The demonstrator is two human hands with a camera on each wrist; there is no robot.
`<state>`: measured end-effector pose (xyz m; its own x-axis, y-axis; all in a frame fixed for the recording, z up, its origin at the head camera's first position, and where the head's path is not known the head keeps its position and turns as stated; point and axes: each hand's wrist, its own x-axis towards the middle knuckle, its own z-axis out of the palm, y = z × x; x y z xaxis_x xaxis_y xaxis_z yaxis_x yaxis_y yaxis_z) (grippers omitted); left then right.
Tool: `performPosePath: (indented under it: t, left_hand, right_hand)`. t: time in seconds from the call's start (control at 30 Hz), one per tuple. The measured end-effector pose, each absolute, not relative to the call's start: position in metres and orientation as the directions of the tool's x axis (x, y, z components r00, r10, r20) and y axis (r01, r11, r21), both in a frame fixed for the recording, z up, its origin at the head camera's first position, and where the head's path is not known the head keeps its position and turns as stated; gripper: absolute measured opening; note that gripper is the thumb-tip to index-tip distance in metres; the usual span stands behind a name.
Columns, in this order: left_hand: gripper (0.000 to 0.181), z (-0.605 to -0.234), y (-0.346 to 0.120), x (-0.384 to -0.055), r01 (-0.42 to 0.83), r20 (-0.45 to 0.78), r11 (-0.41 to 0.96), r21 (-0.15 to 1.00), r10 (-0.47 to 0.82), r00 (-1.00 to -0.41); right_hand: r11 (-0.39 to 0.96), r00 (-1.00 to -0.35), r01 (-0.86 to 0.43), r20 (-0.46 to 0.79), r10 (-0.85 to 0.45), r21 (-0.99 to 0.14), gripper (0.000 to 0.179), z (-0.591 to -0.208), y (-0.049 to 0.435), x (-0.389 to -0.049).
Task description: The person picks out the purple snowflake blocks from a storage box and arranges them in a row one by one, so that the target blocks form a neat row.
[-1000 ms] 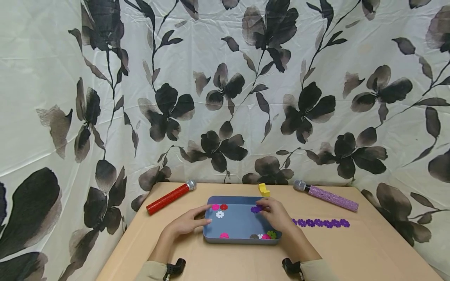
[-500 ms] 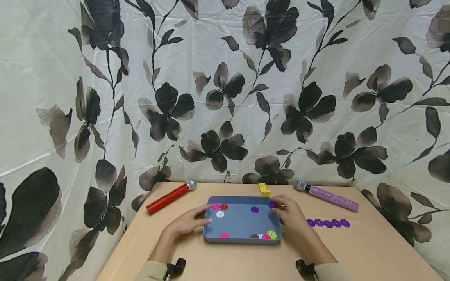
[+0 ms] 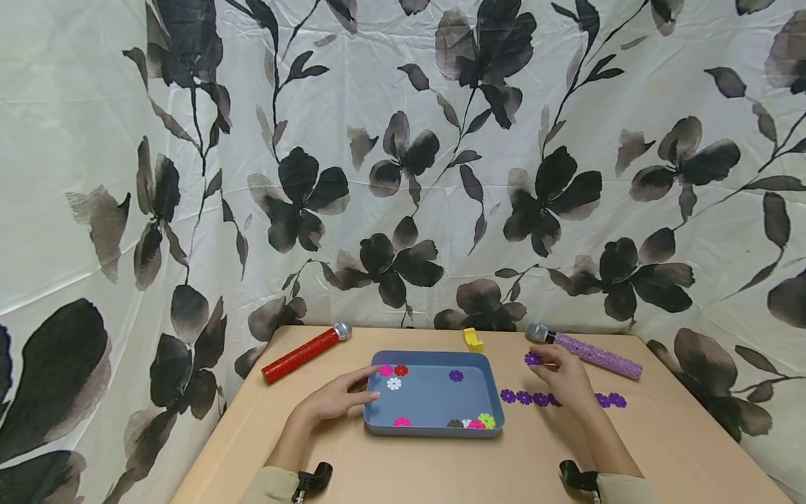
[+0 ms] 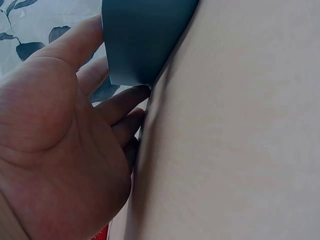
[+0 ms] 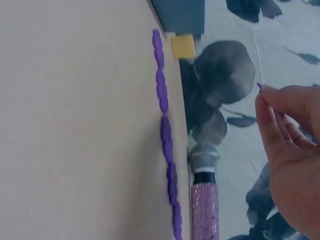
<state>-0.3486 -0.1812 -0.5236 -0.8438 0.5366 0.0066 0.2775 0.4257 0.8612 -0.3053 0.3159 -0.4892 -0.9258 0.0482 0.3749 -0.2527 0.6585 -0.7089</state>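
My right hand (image 3: 567, 378) pinches a purple flower-shaped disc (image 3: 532, 358) between thumb and fingertips, raised above the table. Below it runs a row of several similar purple flower discs (image 3: 524, 397), partly covered by the hand. In the right wrist view the held disc (image 5: 259, 87) shows only as a small purple edge. My left hand (image 3: 336, 397) rests with extended fingers against the left side of a blue-grey tray (image 3: 428, 433); the left wrist view shows fingertips at the tray wall (image 4: 145, 45). Inside the tray lies one purple flower disc (image 3: 456, 376).
Pink (image 3: 401, 421), red (image 3: 401, 370), white (image 3: 394, 383) and green discs (image 3: 487, 421) also lie in the tray. Behind are a red microphone (image 3: 302, 355), a yellow piece (image 3: 472, 341) and a purple glitter microphone (image 3: 598, 356). A floral cloth (image 3: 403, 175) hangs behind the table.
My right hand has carried a purple flower disc from the tray rightward, out over the row, uncovering the row's left end. Another purple disc stays in the tray. The left hand has not moved.
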Motion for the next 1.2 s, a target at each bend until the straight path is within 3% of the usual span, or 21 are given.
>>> performPosePath:
  t: [0.53,0.87,1.2]
  left_hand:
    - [0.072,-0.525,-0.183,-0.35,0.272,0.003,0.419,0.866,0.54,-0.841]
    - [0.074,-0.525,-0.182,-0.35,0.254,-0.012,0.417,0.873,0.538,-0.843]
    - [0.072,-0.525,-0.181,-0.351,0.265,-0.004,0.42,0.868,0.54,-0.842]
  right_hand:
    - [0.662,-0.921,-0.206,0.372,0.118,-0.721,0.039,-0.491,0.358,-0.297]
    - [0.701,-0.95,-0.069,0.262,0.171,-0.71,0.041,-0.491,0.385,-0.286]
    - [0.711,-0.931,-0.014,0.269,0.247,-0.703,0.039,-0.497,0.406,-0.281]
